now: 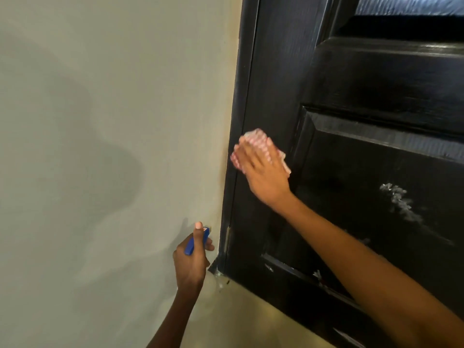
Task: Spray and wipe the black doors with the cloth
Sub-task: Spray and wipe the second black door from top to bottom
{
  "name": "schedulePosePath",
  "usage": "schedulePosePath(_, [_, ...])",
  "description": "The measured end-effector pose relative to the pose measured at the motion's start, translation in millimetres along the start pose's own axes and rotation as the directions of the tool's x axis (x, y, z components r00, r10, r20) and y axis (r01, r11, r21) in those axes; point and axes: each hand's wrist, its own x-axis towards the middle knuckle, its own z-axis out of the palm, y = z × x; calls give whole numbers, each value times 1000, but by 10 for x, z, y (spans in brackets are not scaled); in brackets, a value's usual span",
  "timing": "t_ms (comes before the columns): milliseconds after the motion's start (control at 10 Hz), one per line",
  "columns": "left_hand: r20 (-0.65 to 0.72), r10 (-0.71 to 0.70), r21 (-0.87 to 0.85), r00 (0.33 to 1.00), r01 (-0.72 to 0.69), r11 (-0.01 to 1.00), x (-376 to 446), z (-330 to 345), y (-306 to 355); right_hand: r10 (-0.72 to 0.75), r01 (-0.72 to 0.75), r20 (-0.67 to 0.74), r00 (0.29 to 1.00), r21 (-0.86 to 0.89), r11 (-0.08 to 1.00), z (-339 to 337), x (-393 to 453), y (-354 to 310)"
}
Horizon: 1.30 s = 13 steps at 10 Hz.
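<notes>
The black panelled door (pixel 364 156) fills the right half of the head view. My right hand (pixel 263 172) lies flat with straight fingers on a pink-and-white checked cloth (pixel 253 136), pressing it against the door's left stile near the frame. Whitish spray streaks (pixel 399 200) sit on the recessed panel to the right of that hand. Lower left, my left hand (pixel 192 259) grips a blue spray bottle head (pixel 194 243) close to the wall, beside the door frame's bottom corner. The bottle's body is hidden behind the hand.
A plain cream wall (pixel 100 146) takes up the left half. The black door frame (pixel 238 121) runs down the middle. A tan floor strip (pixel 238 317) shows below the door. A glass pane (pixel 411 5) sits at the door's top.
</notes>
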Motion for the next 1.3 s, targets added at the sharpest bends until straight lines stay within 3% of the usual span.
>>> schedulePosePath(100, [53, -31, -21, 998, 32, 999, -31, 52, -52, 107, -104, -64, 992, 43, 994, 5, 29, 9])
schedulePosePath(200, [146, -14, -70, 989, 25, 997, -38, 23, -189, 33, -33, 7, 999, 33, 999, 385, -425, -344])
schedulePosePath(400, [263, -6, -36, 965, 16, 999, 182, -53, -551, -96, 61, 321, 942, 117, 991, 1280, -1818, -1284])
schedulePosePath(500, [278, -2, -13, 960, 5, 1000, 216, -96, -844, -200, 140, 445, 873, 163, 977, 1775, -2287, -1771])
schedulePosePath(600, [281, 7, 26, 960, -15, 1000, 165, -207, -1235, -351, 302, 470, 810, 180, 936, 2193, -2446, -2188])
schedulePosePath(700, [311, -2, 32, 950, -9, 999, 120, -320, -1513, -440, 367, 576, 689, 246, 897, 2340, -2437, -2507])
schedulePosePath(800, [316, -22, 77, 949, -2, 997, 83, -341, -1659, -360, 299, 556, 750, 200, 933, 2322, -2357, -2565])
schedulePosePath(900, [322, -3, 142, 947, -45, 989, 51, -280, -1694, -378, 318, 543, 750, 205, 926, 2370, -2493, -2421])
schedulePosePath(1000, [369, 20, 104, 929, -63, 993, 31, -195, -1595, -248, 254, 448, 859, 47, 966, 2507, -3081, -2116])
schedulePosePath(1100, [409, 57, 89, 911, -102, 991, -10, -74, -1443, -172, 182, 576, 799, 41, 982, 2308, -3417, -1722])
schedulePosePath(1200, [432, 85, 113, 898, -148, 983, -72, 27, -1306, -415, 406, 685, 598, 187, 895, 1679, -3462, -1365])
schedulePosePath(1300, [454, 91, 107, 887, -156, 982, -163, 107, -1232, -416, 398, 574, 705, 166, 902, 1439, -3334, -1080])
